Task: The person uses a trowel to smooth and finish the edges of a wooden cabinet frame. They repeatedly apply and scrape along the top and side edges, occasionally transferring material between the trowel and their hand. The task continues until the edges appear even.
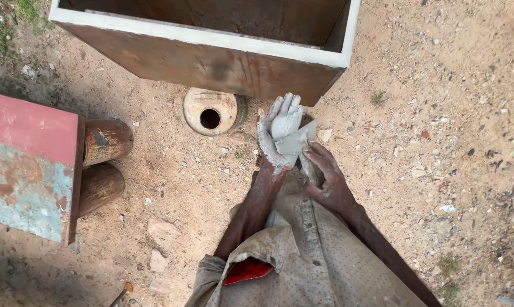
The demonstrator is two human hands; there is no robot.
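Observation:
My left hand (278, 128) is held out flat with fingers spread, palm and fingers coated in pale grey paste. My right hand (325, 173) grips a grey-stained rag (298, 142) and presses it against the left palm. Both hands hover in front of my body over sandy ground, just below the corner of a large rusty metal box (211, 62) with a white-painted rim.
A round rusty can (210, 111) with a hole in its top lies on the ground by the box. At the left stands a red and blue metal block (26, 165) with two rusty cylinders (104, 162) beside it. Stones litter the sand.

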